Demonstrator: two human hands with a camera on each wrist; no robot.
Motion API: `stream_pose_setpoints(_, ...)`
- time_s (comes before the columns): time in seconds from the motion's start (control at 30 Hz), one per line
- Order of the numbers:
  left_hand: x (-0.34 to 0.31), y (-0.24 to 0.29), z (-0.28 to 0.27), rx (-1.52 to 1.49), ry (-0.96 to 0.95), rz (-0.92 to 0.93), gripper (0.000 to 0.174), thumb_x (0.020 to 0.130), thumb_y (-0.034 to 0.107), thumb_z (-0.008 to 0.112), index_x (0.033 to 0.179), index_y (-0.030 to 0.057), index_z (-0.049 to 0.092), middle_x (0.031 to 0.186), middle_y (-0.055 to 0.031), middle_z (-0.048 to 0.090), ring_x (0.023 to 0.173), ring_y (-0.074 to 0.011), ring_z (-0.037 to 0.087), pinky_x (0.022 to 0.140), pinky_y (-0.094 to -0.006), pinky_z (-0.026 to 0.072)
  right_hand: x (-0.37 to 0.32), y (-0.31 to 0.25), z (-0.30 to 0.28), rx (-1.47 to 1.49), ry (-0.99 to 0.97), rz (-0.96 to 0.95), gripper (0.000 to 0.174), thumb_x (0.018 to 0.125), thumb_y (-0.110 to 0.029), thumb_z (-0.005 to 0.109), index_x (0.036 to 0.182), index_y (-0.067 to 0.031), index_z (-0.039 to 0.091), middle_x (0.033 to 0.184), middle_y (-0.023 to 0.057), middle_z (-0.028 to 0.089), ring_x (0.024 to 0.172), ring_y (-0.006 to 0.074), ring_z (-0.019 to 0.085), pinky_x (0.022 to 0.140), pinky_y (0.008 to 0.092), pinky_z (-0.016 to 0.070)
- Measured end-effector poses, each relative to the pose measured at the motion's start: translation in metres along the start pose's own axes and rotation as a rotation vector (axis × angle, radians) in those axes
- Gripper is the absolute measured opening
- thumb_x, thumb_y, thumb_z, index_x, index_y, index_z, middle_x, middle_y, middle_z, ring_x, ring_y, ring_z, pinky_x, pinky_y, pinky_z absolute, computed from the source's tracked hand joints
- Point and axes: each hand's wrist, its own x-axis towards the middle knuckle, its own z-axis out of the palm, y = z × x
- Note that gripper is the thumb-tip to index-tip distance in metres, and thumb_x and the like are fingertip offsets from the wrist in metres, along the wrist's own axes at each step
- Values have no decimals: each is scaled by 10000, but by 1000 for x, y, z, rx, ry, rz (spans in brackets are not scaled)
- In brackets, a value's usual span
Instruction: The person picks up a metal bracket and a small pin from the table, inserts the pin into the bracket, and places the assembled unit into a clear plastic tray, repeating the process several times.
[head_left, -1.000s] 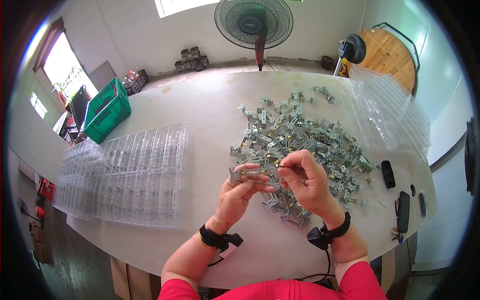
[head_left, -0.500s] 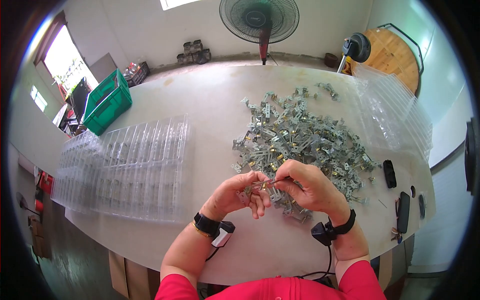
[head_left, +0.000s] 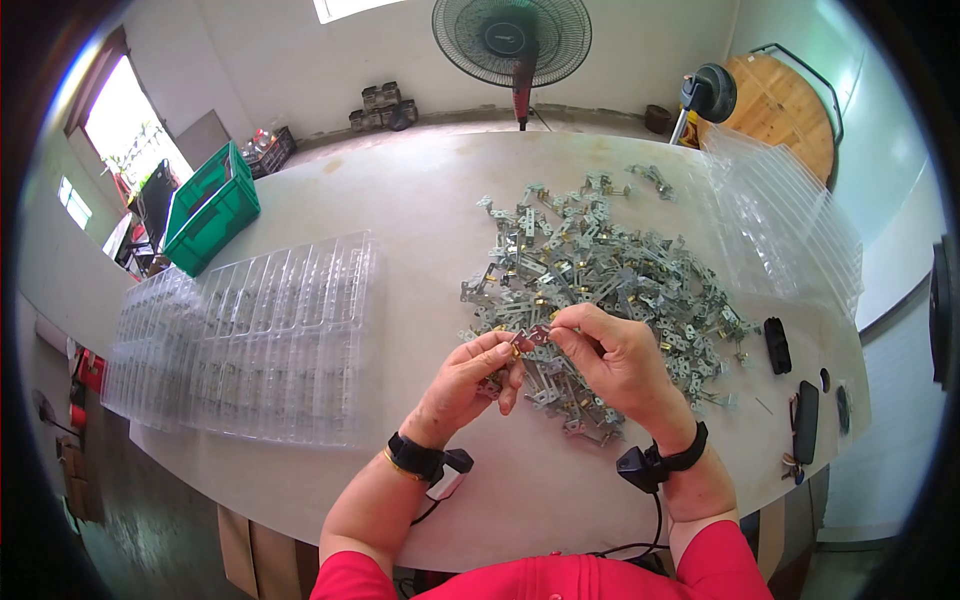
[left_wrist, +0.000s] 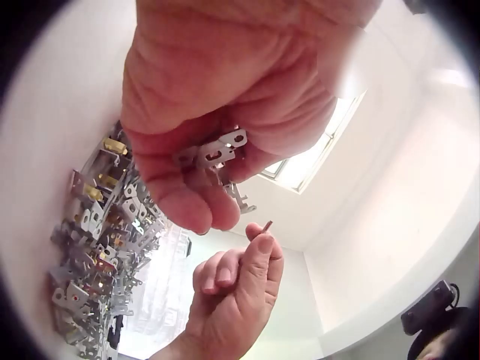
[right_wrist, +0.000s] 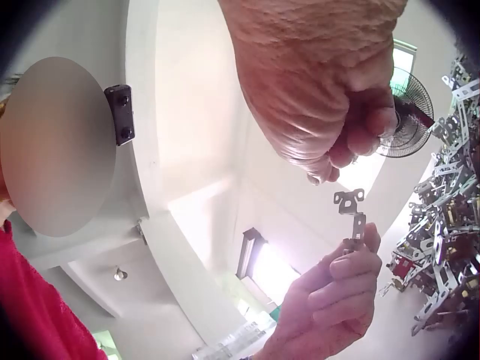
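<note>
My left hand [head_left: 458, 388] grips a small metal bracket [left_wrist: 217, 154] with slots and holes; its winged end [right_wrist: 349, 200] sticks up past the fingertips in the right wrist view. The fingers hide the rest of it. Just to the right, my right hand [head_left: 630, 368] pinches a thin reddish-brown pin [left_wrist: 268, 226] between thumb and forefinger, its tip poking out. In the left wrist view a small gap lies between the pin and the bracket. Both hands are above the near edge of a large pile of similar metal brackets [head_left: 640, 270].
Clear plastic compartment trays [head_left: 280, 345] lie on the table at left, with a green crate [head_left: 215, 215] behind them. More clear trays [head_left: 790, 220] are stacked at back right. A black case [head_left: 806, 420] and a small black object [head_left: 776, 345] lie at right.
The bracket has been turned in the left hand, from lying lengthwise across the fingers to a tilted pose. The right hand moved down toward the body, then slightly back up.
</note>
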Motion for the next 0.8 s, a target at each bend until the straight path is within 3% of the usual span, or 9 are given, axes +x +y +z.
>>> stream_pose_setpoints(0.17,0,-2,5,48,59,28,296,1069,227,478,1237,2,572,790,-62,611,532,-147,565,494,-275,462,-2,2,5,-35,4,-3,97,952,-115,651,1038,-77,628,839,142,673,676,312,661,581,359,503)
stream_pose_setpoints(0.43,-1,-4,9,84,90,62,256,1065,221,505,1227,33,566,805,-43,616,570,-116,561,501,-239,445,-2,0,3,-91,-32,19,103,955,-118,637,1045,-73,612,836,157,677,716,347,675,590,392,510)
stream_pose_setpoints(0.8,-1,-12,15,572,212,252,220,1072,190,496,1223,41,555,785,-22,579,605,-59,486,519,-199,387,-4,2,10,0,-80,121,200,976,-135,614,1143,-46,551,777,207,665,750,409,674,615,452,506)
